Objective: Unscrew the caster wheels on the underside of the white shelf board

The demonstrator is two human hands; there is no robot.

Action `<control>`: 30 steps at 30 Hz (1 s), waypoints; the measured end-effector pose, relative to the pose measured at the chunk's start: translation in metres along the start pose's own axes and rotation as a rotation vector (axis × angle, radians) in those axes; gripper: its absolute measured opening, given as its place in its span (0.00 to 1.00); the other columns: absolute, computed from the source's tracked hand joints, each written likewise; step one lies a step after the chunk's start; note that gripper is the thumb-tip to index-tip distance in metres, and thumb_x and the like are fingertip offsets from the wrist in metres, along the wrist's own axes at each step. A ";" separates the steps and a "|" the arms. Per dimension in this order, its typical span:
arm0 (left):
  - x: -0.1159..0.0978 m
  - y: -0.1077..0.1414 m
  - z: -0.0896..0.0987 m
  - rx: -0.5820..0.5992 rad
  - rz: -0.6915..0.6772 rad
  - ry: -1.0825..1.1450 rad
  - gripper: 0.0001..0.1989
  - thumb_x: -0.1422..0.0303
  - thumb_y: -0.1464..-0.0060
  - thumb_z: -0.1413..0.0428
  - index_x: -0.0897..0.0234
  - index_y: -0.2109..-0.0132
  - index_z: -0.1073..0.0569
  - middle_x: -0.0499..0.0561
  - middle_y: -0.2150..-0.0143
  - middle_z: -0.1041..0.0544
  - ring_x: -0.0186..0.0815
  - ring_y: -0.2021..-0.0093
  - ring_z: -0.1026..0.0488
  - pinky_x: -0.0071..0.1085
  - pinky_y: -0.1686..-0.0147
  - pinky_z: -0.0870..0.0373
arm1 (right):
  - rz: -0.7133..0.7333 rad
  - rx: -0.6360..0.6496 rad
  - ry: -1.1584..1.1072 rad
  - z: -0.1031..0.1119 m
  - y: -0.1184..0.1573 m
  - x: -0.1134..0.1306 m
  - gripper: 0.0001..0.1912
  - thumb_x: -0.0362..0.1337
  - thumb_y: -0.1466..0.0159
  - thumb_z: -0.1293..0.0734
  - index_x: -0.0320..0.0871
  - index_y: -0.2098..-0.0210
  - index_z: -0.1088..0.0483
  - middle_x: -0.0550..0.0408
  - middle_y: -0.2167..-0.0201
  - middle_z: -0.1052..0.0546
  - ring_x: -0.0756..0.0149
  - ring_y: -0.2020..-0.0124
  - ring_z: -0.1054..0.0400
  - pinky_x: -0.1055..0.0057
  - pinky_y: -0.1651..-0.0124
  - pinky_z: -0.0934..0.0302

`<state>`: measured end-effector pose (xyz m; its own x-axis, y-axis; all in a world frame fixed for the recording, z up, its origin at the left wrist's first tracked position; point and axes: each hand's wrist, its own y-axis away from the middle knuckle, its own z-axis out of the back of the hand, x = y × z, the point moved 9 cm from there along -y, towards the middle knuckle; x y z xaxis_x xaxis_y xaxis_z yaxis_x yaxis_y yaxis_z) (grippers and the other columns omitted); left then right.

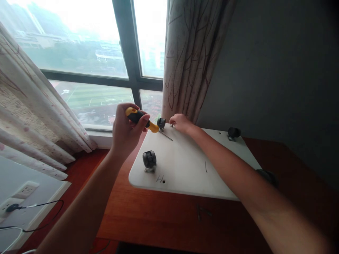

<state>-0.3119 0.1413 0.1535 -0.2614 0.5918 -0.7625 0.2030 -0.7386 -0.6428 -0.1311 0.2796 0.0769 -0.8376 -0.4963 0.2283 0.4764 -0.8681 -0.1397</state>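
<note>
My left hand (125, 128) is wrapped round the yellow and black handle of a screwdriver (137, 118). Its thin metal shaft points right and down, over the white board (185, 158). At the board's far edge, my right hand (181, 123) pinches a small screw (172, 125) that stands upright near a hole position; its lower end is too small to make out. Just left of these fingers is a black caster wheel (161, 122). A second caster (149, 159) sits at the near left corner, and another caster (234, 132) at the far right.
The board lies on a reddish-brown wooden table (137, 208). A dark caster (267, 176) shows partly behind my right forearm. Loose screws (199, 212) lie on the table before the board. Behind are a window and a curtain (188, 60); a plugged-in cable (39, 204) is at left.
</note>
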 end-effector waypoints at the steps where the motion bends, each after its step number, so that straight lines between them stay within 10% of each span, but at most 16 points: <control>1: -0.001 0.000 -0.001 0.003 -0.001 0.000 0.18 0.63 0.46 0.35 0.56 0.54 0.34 0.48 0.64 0.21 0.35 0.72 0.21 0.25 0.80 0.26 | 0.006 -0.016 -0.005 0.005 0.001 0.000 0.14 0.28 0.35 0.36 0.43 0.56 0.19 0.51 0.52 0.20 0.62 0.52 0.28 0.72 0.50 0.38; 8: -0.018 0.003 -0.004 0.002 -0.012 0.066 0.17 0.62 0.46 0.34 0.55 0.56 0.34 0.47 0.63 0.21 0.33 0.73 0.23 0.27 0.79 0.25 | 0.003 -0.141 -0.028 0.052 0.049 0.003 0.11 0.34 0.32 0.36 0.43 0.58 0.21 0.50 0.56 0.20 0.61 0.54 0.29 0.69 0.51 0.39; 14: -0.037 0.016 -0.004 0.006 -0.056 0.145 0.18 0.67 0.47 0.33 0.58 0.56 0.34 0.46 0.65 0.20 0.30 0.74 0.24 0.24 0.79 0.26 | 0.103 -0.310 -0.268 0.081 0.192 0.044 0.05 0.34 0.32 0.33 0.44 0.62 0.24 0.55 0.66 0.22 0.67 0.68 0.30 0.71 0.62 0.38; 21: -0.066 0.039 -0.004 0.039 -0.151 0.198 0.17 0.71 0.45 0.33 0.60 0.55 0.34 0.48 0.64 0.19 0.31 0.69 0.21 0.22 0.77 0.24 | 0.126 -0.329 -0.412 0.000 0.336 0.076 0.07 0.29 0.31 0.35 0.46 0.58 0.26 0.55 0.66 0.23 0.68 0.67 0.28 0.73 0.62 0.35; 30: -0.086 0.085 -0.008 0.029 -0.257 0.151 0.24 0.79 0.51 0.33 0.64 0.50 0.33 0.53 0.59 0.20 0.40 0.60 0.19 0.33 0.66 0.18 | -0.037 -0.357 -0.224 -0.068 0.355 0.062 0.11 0.30 0.29 0.39 0.46 0.61 0.25 0.54 0.68 0.24 0.64 0.67 0.29 0.70 0.64 0.37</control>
<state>-0.2642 0.0307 0.1641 -0.1566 0.8002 -0.5790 0.1207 -0.5663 -0.8153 -0.0322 -0.0593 -0.0237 -0.7545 -0.4888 0.4379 0.2916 -0.8475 -0.4436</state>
